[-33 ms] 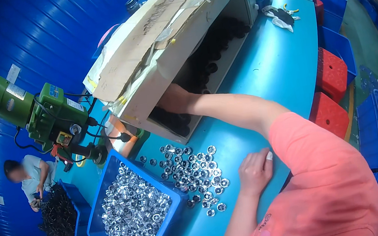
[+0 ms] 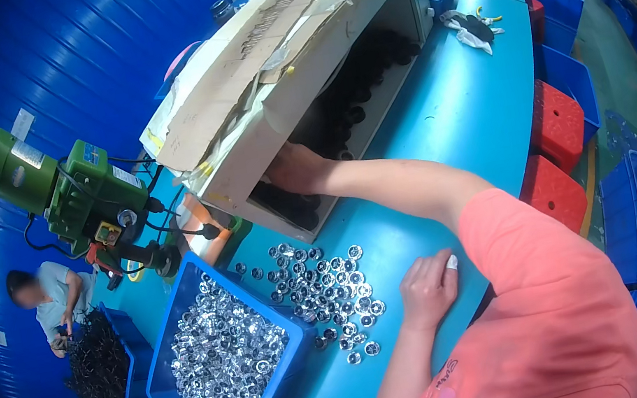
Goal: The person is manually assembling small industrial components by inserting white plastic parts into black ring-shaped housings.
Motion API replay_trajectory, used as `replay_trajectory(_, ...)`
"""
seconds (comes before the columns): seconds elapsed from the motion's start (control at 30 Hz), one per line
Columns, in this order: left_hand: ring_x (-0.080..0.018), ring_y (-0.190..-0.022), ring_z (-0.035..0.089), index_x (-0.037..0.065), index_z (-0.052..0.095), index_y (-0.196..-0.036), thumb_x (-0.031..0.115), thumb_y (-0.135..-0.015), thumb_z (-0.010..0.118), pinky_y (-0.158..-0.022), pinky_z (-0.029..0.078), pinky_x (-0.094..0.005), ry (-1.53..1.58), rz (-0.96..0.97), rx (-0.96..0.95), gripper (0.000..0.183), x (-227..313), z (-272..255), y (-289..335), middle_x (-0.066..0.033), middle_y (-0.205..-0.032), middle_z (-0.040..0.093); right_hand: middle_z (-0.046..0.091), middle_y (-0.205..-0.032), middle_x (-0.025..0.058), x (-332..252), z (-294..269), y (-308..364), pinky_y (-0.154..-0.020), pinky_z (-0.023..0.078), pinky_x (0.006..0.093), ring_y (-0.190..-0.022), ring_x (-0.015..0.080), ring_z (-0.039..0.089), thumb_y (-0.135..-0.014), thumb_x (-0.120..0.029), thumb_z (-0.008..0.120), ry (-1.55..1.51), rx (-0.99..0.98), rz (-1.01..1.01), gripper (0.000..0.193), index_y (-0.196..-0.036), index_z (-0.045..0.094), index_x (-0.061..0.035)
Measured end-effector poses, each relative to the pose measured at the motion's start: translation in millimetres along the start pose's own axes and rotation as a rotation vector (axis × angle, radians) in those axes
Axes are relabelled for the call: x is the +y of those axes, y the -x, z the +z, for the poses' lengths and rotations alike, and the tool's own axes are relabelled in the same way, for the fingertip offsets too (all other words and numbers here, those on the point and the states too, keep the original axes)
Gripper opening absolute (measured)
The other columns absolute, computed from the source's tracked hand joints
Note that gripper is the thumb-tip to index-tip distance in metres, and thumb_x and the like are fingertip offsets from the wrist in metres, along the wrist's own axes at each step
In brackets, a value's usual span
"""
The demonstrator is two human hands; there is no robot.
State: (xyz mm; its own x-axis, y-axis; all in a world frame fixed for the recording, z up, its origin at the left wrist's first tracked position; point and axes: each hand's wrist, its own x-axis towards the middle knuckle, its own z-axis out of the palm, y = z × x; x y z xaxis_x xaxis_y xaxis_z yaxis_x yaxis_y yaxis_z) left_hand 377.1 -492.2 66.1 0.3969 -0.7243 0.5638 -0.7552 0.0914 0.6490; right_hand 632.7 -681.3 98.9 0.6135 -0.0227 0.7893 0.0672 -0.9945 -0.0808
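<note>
While one hand [image 2: 293, 171] enters box [image 2: 297, 61], rings [image 2: 325, 290], bin [image 2: 182, 287] nearby.

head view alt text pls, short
A person in a coral shirt reaches one hand into an open cardboard-topped box while the other hand rests on a blue table beside scattered small silver rings.

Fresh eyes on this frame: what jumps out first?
Probably the big cardboard-topped box across the middle of the blue table, with one hand reaching into its dark open side. Next, the blue bin heaped with shiny metal rings at lower left, more loose rings spread beside it near the other hand resting flat. The green machine at left also stands out.
</note>
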Motion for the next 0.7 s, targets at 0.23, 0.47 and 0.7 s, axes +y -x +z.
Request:
replay_trajectory(0.23, -0.0268, -0.066, 0.066, 0.006, 0.076, -0.101, 0.004, -0.089, 0.077, -0.061, 0.053, -0.0389, 0.041, -0.059, 0.034, 0.012, 9.6, -3.3, -2.0, -0.0094, -0.076, 0.069, 0.062, -0.116, 0.0202, 3.2, -84.8, 92.0, -0.092, 0.060, 0.0505, -0.106, 0.0425, 0.068, -0.103, -0.034, 0.064, -0.192, -0.306, 0.188, 0.032, -0.122, 0.068, -0.0084)
replay_trajectory(0.47, -0.0255, -0.066, 0.067, 0.006, 0.077, -0.101, 0.005, -0.090, 0.077, -0.060, 0.053, -0.0374, -0.024, -0.107, 0.041, 0.011, 4.6, -0.1, 1.6, -0.0099, -0.076, 0.070, 0.063, -0.125, 0.0199, 8.6, -85.3, 83.4, -0.095, 0.058, 0.0506, -0.110, 0.0428, 0.068, -0.101, -0.028, 0.068, -0.434, -0.260, 0.427, 0.030, -0.124, 0.069, -0.0092)
replay_trajectory(0.7, -0.0248, -0.067, 0.068, 0.006, 0.078, -0.101, 0.007, -0.091, 0.077, -0.061, 0.055, -0.0371, -0.068, -0.159, 0.044, 0.010, 6.2, 0.9, 3.9, -0.0098, -0.079, 0.072, 0.058, -0.146, 0.0125, 0.3, -61.5, 10.2, -0.110, 0.050, 0.0460, -0.129, 0.0360, 0.062, -0.101, -0.032, 0.069, -0.557, -0.281, 0.248, 0.028, -0.128, 0.070, -0.0222)
